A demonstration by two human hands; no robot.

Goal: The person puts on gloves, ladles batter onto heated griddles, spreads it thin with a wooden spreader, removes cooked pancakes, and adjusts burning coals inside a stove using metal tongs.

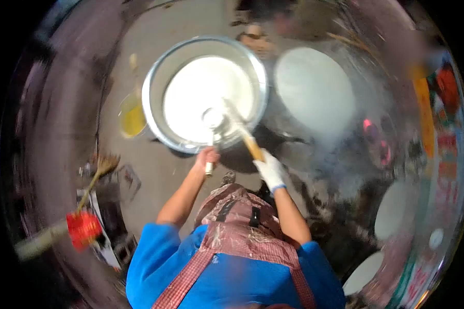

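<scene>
A large metal basin [154, 123] of white liquid [201, 87] stands on the floor in front of me. My left hand [207, 156], bare, is closed round the handle of a ladle [211, 118]; the ladle's round cup is over the near part of the liquid. My right hand [271, 171], in a white glove, grips a wooden-handled tool [252, 148]. The far end of that tool is coated white and reaches into the basin beside the ladle; motion blur hides its exact shape.
To the basin's right is a big round white surface [314, 82] with steam around it. A clear container of yellow liquid [133, 121] sits left of the basin. A straw brush [105, 164] and a red object [84, 230] lie further left. More pale round shapes [392, 208] are at right.
</scene>
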